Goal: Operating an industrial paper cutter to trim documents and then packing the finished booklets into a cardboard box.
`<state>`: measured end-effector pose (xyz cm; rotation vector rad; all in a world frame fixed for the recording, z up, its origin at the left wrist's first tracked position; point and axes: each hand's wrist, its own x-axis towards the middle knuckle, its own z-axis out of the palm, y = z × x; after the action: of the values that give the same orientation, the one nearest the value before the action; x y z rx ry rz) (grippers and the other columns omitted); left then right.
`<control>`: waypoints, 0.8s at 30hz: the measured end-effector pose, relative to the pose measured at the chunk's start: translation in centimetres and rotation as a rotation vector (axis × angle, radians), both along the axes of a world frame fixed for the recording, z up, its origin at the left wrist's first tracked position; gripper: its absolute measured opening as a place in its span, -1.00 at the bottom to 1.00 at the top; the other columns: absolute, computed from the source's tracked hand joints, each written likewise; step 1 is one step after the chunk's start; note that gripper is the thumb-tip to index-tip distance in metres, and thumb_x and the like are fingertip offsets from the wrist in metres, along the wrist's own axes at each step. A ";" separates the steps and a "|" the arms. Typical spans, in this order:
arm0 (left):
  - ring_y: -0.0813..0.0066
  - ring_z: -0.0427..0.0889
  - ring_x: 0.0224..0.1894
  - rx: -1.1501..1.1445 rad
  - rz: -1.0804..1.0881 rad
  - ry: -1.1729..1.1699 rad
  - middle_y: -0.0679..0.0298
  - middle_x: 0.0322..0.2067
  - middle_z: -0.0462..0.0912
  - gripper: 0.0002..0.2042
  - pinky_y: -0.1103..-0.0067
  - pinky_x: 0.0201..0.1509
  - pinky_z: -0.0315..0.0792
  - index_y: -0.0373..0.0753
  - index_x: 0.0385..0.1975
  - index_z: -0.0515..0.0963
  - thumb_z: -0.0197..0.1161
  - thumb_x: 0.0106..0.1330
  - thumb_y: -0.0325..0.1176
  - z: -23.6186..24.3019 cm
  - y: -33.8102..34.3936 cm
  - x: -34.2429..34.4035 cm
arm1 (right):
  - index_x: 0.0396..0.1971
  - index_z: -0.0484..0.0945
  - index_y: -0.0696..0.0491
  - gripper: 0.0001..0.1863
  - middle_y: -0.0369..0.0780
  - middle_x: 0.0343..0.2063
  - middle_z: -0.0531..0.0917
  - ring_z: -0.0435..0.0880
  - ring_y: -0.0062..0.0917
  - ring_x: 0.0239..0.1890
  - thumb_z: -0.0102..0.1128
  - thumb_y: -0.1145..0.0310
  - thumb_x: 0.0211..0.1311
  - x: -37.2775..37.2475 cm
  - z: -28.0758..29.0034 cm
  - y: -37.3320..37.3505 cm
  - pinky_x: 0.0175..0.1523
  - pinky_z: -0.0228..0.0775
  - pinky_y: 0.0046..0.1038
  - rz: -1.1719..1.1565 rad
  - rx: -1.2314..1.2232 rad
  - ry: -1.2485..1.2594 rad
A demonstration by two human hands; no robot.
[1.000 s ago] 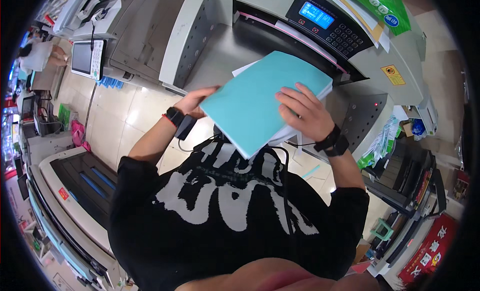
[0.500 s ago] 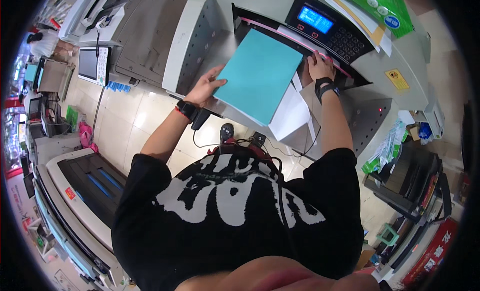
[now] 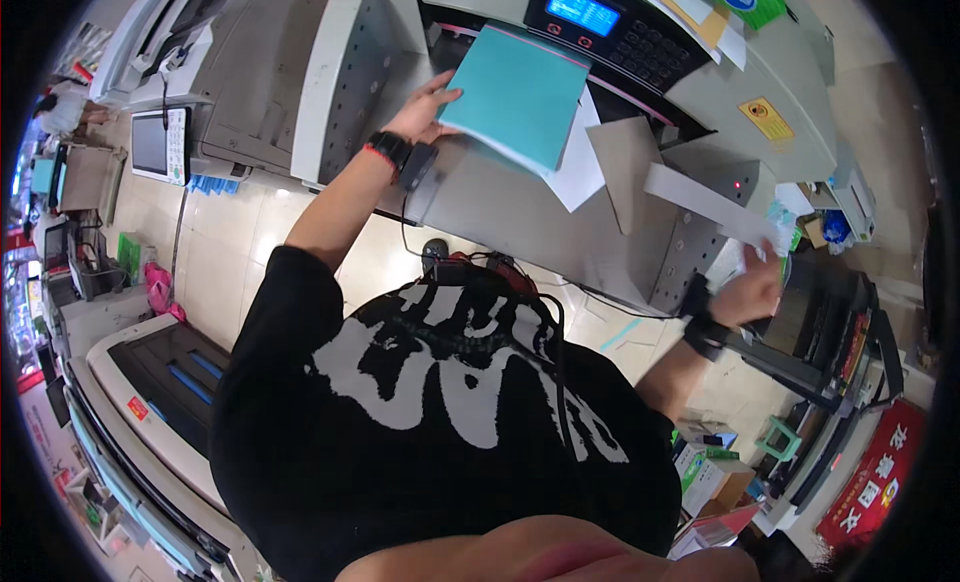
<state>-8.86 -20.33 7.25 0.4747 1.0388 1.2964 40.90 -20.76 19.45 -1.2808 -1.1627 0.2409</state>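
Observation:
My left hand grips the left edge of a teal-covered booklet, thumb on top. The booklet lies on the metal bed of a paper cutter, its far edge by the dark slot. White sheets and a grey-brown piece of paper or card stick out at its right. My right hand, smeared by motion, is out past the bed's right wall. Its fingers close on the end of a white paper strip, which slants back over that wall.
The cutter's control panel with a lit blue screen stands behind the booklet. Perforated side walls bound the bed. A large copier is at the left. Cartons and a green stool stand at the lower right.
My right hand has left the slot beside the booklet and swung right and toward me with a paper strip. My left hand still holds the booklet. A teal sliver now shows near the floor.

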 end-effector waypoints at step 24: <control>0.09 0.45 0.15 0.199 -0.038 1.670 -0.01 0.01 0.55 -0.31 0.28 0.23 0.30 -0.23 0.02 0.54 0.39 -0.05 0.14 -2.4 13.3 0.8 | 0.09 0.46 0.05 -0.33 -0.04 -0.05 0.55 0.51 -0.07 0.00 0.34 0.00 -0.01 -18.9 -11.7 14.3 0.02 0.44 -0.16 0.403 -0.452 -1.075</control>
<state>-8.03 -7.04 4.83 1.8673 2.1805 0.7611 21.96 -6.42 7.71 -1.6047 -2.3959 0.0944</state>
